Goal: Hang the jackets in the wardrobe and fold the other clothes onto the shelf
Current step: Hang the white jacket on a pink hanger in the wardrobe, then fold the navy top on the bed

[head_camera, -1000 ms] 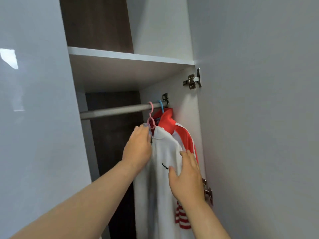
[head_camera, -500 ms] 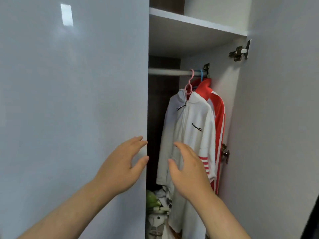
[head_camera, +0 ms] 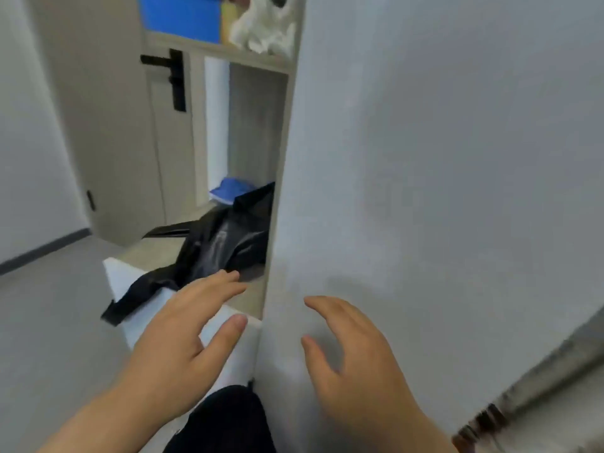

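A tall pale grey wardrobe panel [head_camera: 457,158] is filling the space above and to the right of the right grip [head_camera: 356,371]. This grip, a bare hand, is hovering in front of the panel with its fingers spread and loosely curved, and it is holding nothing. Whether it is touching the panel cannot be told.

A grey floor [head_camera: 49,322] is stretching out to the left of the left grip [head_camera: 183,348]. A beige room door [head_camera: 108,125] is standing far beyond it.

A low bench with a white front [head_camera: 143,256] is sitting just ahead of the left grip. A crumpled black shiny jacket [head_camera: 222,243] is lying across the bench, with one sleeve hanging over the front edge. The left grip is reaching over that edge with its fingers straight and spread, and it too is empty. Its fingertips are lying just beside the jacket's near hem, and contact cannot be made out through the blur.

High above both grips, a white crumpled cloth [head_camera: 264,24] is sitting on an upper shelf beside a bright blue box [head_camera: 179,18]. A folded blue cloth [head_camera: 232,189] is lying beyond the jacket. A black lever handle [head_camera: 175,76] is showing on the door.
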The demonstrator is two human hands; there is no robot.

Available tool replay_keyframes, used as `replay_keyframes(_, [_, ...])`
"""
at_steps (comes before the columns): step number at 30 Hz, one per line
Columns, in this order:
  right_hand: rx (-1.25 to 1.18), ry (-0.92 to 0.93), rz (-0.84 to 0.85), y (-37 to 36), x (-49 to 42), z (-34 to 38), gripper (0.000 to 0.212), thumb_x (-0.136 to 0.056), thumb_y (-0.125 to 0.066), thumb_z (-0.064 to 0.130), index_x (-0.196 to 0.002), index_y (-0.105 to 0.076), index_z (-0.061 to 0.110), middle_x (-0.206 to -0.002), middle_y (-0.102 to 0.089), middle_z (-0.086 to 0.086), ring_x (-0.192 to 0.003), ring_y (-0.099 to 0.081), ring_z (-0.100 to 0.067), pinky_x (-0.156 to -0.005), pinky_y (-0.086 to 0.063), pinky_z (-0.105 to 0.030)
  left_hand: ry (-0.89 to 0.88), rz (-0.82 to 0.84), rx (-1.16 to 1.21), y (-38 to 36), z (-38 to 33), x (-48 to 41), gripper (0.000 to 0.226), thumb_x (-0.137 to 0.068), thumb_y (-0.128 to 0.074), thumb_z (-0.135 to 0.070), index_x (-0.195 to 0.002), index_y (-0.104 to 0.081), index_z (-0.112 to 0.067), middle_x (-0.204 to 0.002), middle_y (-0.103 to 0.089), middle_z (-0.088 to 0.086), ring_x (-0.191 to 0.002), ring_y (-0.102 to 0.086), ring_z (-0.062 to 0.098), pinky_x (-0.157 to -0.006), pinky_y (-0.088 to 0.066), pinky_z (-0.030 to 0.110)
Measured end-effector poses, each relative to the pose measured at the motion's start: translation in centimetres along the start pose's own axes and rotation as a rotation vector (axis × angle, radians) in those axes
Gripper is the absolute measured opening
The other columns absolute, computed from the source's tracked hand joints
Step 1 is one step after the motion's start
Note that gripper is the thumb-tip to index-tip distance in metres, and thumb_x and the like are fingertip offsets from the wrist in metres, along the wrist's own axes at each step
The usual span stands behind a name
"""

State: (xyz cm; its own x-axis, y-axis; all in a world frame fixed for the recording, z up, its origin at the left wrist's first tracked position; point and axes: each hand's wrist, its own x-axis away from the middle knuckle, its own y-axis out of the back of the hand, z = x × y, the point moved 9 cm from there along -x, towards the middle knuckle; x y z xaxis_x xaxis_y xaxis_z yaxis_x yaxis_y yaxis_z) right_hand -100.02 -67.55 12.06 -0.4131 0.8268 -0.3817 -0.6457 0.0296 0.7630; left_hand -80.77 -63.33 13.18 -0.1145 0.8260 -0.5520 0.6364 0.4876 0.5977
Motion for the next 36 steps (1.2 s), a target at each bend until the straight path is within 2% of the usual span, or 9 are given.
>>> replay_keyframes(3, [-0.106,0.083,0.222,-9.1,-2.4,4.0,0.036,-0.094,-0.055,0.04,-0.126,-0.046,0.054,-0.122,-0.043,0.042,-0.116,-0.038,0.019,-0.096,-0.029,-0.001,0.229,-0.101,-0.084,6.0,6.5,5.6,0.033,-0.086,-0.038,-0.063,-0.117,-0.048,-0.056,-0.128,-0.044,-0.046,-0.125,-0.036,-0.016,-0.095,-0.039,0.027])
replay_keyframes(7, [-0.216,0.279,0.489,-19.8,-1.7,11.5,0.041,-0.092,-0.053,0.042,-0.111,-0.032,0.072,-0.124,-0.025,0.059,-0.12,-0.03,0.025,-0.088,-0.03,0.001,0.541,-0.288,-0.211,13.7,12.7,15.9,0.028,-0.087,-0.045,-0.059,-0.114,-0.052,-0.051,-0.124,-0.047,-0.039,-0.118,-0.042,-0.019,-0.095,-0.029,0.003])
replay_keyframes(13, [-0.338,0.469,0.823,-30.5,4.7,22.9,0.047,-0.091,-0.064,0.032,-0.106,-0.037,0.067,-0.119,-0.044,0.042,-0.113,-0.049,0.007,-0.094,-0.036,-0.012,0.919,-0.471,-0.286,21.0,13.9,32.0,0.029,-0.082,-0.037,-0.064,-0.109,-0.047,-0.059,-0.123,-0.044,-0.044,-0.121,-0.036,-0.021,-0.096,-0.033,0.007])
replay_keyframes(16, [-0.389,0.537,0.931,-33.6,8.4,28.1,0.051,-0.088,-0.07,0.024,-0.102,-0.039,0.063,-0.112,-0.047,0.039,-0.102,-0.054,0.003,-0.082,-0.033,0.002,1.016,-0.573,-0.375,24.1,13.2,38.5,0.026,-0.083,-0.037,-0.065,-0.108,-0.044,-0.062,-0.12,-0.037,-0.052,-0.121,-0.029,-0.026,-0.097,-0.026,0.002])
replay_keyframes(20, [-0.392,0.667,1.071,-38.7,14.1,34.6,0.048,-0.091,-0.066,0.029,-0.109,-0.036,0.063,-0.114,-0.04,0.045,-0.103,-0.05,0.01,-0.082,-0.033,-0.007,1.162,-0.689,-0.54,29.9,12.8,48.3,0.034,-0.095,-0.054,-0.041,-0.129,-0.051,-0.044,-0.127,-0.033,-0.044,-0.126,-0.03,-0.019,-0.11,-0.027,0.019])
replay_keyframes(25, [-0.328,0.773,1.201,-44.0,19.8,42.1,0.043,-0.096,-0.055,0.045,-0.127,-0.032,0.064,-0.115,-0.026,0.055,-0.115,-0.043,0.009,-0.094,-0.034,-0.015,1.335,-0.773,-0.848,39.5,12.4,58.5,0.057,-0.091,-0.065,-0.036,-0.143,-0.049,-0.018,-0.148,-0.044,-0.005,-0.142,-0.031,0.011,-0.117,-0.024,0.034])
replay_keyframes(28, [-0.362,0.826,1.23,-46.5,22.9,48.0,0.045,-0.097,-0.053,0.047,-0.136,-0.034,0.059,-0.117,-0.024,0.057,-0.117,-0.039,0.009,-0.097,-0.034,-0.016,1.431,-0.769,-0.94,45.1,13.4,64.3,0.064,-0.088,-0.07,-0.034,-0.144,-0.047,-0.012,-0.15,-0.045,0.006,-0.144,-0.032,0.023,-0.118,-0.026,0.04])
replay_keyframes(32, [-0.397,0.994,1.192,-48.8,27.5,55.7,0.052,-0.099,-0.052,0.042,-0.149,-0.035,0.04,-0.147,-0.034,0.031,-0.133,-0.033,0.006,-0.107,-0.028,-0.014,1.567,-0.622,-1.02,49.1,16.0,71.1,0.076,-0.082,-0.075,-0.041,-0.145,-0.046,-0.009,-0.151,-0.043,0.013,-0.144,-0.032,0.033,-0.117,-0.029,0.049])
replay_keyframes(36, [-0.32,1.125,1.209,-51.9,31.8,60.7,0.057,-0.1,-0.052,0.041,-0.153,-0.03,0.036,-0.16,-0.022,0.019,-0.148,-0.016,-0.002,-0.117,-0.018,-0.02,1.61,-0.402,-1.11,48.9,19.9,75.5,0.082,-0.073,-0.071,-0.063,-0.14,-0.055,-0.017,-0.149,-0.045,0.019,-0.141,-0.036,0.036,-0.113,-0.026,0.051])
